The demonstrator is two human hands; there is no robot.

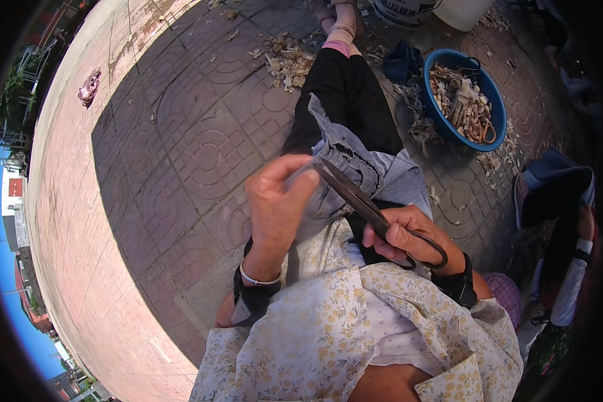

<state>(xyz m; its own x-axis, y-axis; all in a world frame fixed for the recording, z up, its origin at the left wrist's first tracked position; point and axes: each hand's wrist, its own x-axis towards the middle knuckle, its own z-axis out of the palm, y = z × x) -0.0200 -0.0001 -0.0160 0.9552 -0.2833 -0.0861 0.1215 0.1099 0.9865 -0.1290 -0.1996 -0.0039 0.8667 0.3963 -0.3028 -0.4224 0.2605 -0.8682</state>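
Note:
My right hand (415, 234) grips a pair of dark metal scissors (350, 190) by its black loop handles. The blades point up and to the left, and their tips reach the edge of a grey denim cloth (398, 175). This cloth lies across my lap, with a dark toothed strip like a zipper along one part. My left hand (271, 204) pinches the cloth's edge beside the blade tips, thumb and forefinger together. Part of the cloth there is blurred. How far the blades stand apart is hard to make out.
A blue basin (430, 100) holding pale scraps stands to the right of my legs, beside a dark blue cloth (402, 61). More scraps (289, 63) litter the paving. White buckets (462, 13) stand at the back. Another person's white sleeve (566, 288) shows at the right.

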